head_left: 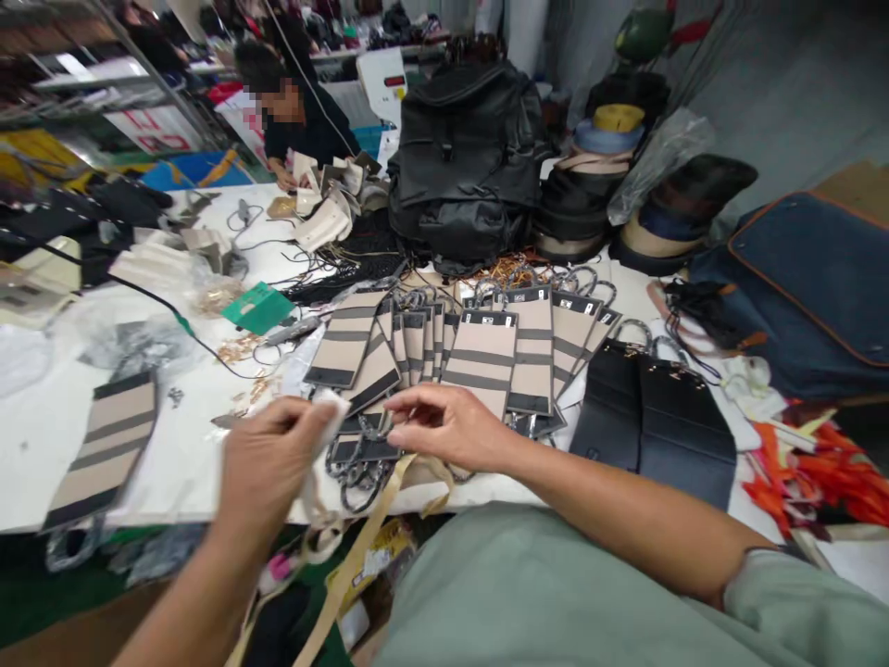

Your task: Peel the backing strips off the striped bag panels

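Note:
My left hand (268, 454) is closed in a pinch on a white strip (331, 405), slightly blurred, which sticks out past the thumb. A pale ribbon hangs below it. To the right, my right hand (448, 424) is open, fingers curved and thumb apart, with nothing visible between them. It hovers over the front of a spread of beige-and-black striped panels (479, 357) with looped cord handles. Under and between my hands lie grey braided cords (357, 472). A beige strap (365, 537) droops over the table's front edge.
One striped panel (104, 445) lies alone at the left. Black panels (645, 417) sit at the right, beside orange scraps (798, 472). Behind stand a black backpack (465, 167) and strap rolls (576, 185). Across the table a person (306, 120) handles pale pieces.

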### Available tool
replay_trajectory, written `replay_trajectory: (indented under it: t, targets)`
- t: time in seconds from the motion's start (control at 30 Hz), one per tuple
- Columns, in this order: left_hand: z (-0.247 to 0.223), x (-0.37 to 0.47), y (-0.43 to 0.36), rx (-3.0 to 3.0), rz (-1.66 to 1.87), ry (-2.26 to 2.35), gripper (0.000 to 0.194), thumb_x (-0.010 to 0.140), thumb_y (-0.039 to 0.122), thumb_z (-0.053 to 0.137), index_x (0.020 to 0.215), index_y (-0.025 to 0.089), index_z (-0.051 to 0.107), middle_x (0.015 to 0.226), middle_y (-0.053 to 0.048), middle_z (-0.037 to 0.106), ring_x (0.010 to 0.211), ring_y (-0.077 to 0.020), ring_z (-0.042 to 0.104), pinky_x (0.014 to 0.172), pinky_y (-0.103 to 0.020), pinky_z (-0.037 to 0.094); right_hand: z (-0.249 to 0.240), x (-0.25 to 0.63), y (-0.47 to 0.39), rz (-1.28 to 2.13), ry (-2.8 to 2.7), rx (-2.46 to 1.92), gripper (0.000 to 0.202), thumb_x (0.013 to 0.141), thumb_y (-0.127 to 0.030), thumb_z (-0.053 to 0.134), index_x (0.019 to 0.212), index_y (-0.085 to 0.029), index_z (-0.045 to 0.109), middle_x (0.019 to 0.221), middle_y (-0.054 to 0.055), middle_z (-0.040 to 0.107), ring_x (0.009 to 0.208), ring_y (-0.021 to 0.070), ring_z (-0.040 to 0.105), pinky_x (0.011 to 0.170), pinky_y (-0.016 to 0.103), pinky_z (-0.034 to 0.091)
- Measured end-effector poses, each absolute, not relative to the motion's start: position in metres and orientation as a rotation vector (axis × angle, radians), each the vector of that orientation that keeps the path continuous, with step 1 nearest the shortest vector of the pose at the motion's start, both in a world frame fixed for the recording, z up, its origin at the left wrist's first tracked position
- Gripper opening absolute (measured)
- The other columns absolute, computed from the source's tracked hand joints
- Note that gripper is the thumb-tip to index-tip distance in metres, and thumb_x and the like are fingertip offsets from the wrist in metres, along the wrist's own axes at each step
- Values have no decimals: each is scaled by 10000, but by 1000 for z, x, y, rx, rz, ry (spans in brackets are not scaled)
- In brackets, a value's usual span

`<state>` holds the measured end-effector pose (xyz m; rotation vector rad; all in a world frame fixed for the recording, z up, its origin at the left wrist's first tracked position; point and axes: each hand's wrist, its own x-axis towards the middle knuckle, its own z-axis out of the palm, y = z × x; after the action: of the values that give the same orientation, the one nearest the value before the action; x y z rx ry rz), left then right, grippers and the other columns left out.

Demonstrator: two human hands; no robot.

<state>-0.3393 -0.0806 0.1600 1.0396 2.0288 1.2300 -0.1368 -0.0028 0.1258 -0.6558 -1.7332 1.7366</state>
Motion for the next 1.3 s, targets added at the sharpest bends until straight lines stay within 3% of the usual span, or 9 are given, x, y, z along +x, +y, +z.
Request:
replay_trajectory:
  t: [0.13,0.27,0.37,0.43,0.5,0.67,0.87,1.1,1.3]
  targets:
    - [100,-286,-57,905,1260,1763,490,705,578,736,556,164,519,507,57,480,484,-82,407,468,-202,322,116,-112,10,1660,-1709,-794,525,742,-369,770,1225,-209,643,1044,42,669,751,113,592,705,245,494]
    - [68,-247,-42,871,1243,1559,506,765,639,639,616,168,531,562,31,540,520,-99,469,502,-211,365,101,-100,18,1642,-1621,-935,334,804,-319,691,1107,-178,697,874,19,674,723,115,585,696,244,482]
    - [70,-240,-31,943,1223,1446,421,738,554,716,890,169,635,819,-27,677,720,-155,620,622,-231,473,96,-90,28,1597,-1532,-1038,361,786,-257,680,1138,-178,679,884,16,668,699,102,575,679,233,477]
    - [75,-239,-23,980,1232,1377,568,699,428,788,1178,199,586,1066,-68,687,933,-196,656,776,-273,518,95,-83,35,1594,-1506,-1051,420,779,-230,673,1196,-187,649,920,16,665,710,99,580,691,231,482]
    - [79,-239,-16,1034,1202,1347,645,720,365,774,1297,209,530,1144,-85,678,1014,-208,651,872,-314,510,95,-78,41,1579,-1560,-1049,402,794,-217,652,1195,-189,647,937,18,673,734,103,589,707,232,482]
    - [78,-245,0,1395,974,1609,209,801,364,664,922,197,702,878,-36,718,761,-176,639,722,-276,482,100,-72,59,1317,-1924,-1073,163,823,-203,622,963,-179,702,877,9,680,752,115,592,709,225,458]
    - [60,-255,24,1615,828,1666,150,824,336,627,742,211,609,708,8,633,648,-148,574,639,-251,436,101,-77,91,904,-2432,-1031,87,828,-206,616,870,-213,692,861,7,693,772,142,597,753,256,398]
    - [38,-260,57,1591,843,1542,200,881,345,595,1036,237,663,875,-27,707,798,-179,657,747,-270,475,85,-83,135,764,-2608,-1061,72,815,-225,600,808,-205,669,811,9,696,729,149,583,749,281,358]
    - [19,-264,84,1841,797,1578,153,910,305,555,918,242,695,882,-47,685,830,-179,640,740,-261,449,64,-86,159,818,-2609,-1116,74,806,-209,598,761,-205,656,776,-1,687,711,135,577,747,275,346]
